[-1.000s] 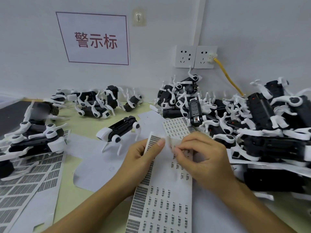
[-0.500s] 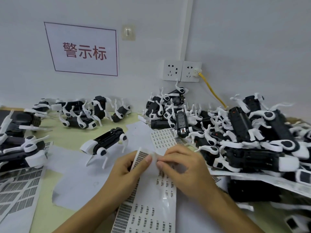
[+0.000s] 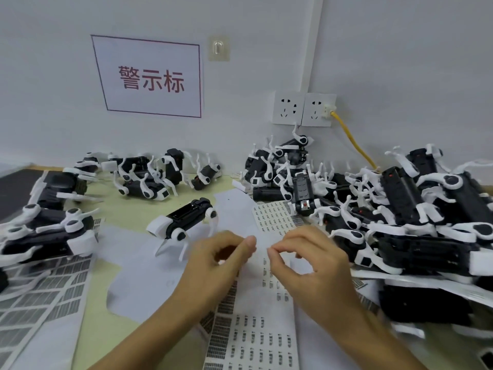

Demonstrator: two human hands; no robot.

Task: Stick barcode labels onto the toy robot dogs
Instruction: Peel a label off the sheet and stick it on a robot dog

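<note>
Label sheet (image 3: 253, 329): nearest me, long axis 6 to 12 o'clock.
My left hand (image 3: 213, 265): curled, thumb pinching the sheet's top edge.
My right hand (image 3: 314, 265): fingertips pinched together; what they hold, I cannot tell.
Toy dog (image 3: 184, 220): standing on the worktop (image 3: 128, 209), head toward 8 o'clock.

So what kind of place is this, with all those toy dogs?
Probably a small toy factory or packing bench: a big dog pile, barcode label sheets, and a wall sign over the table.
</note>
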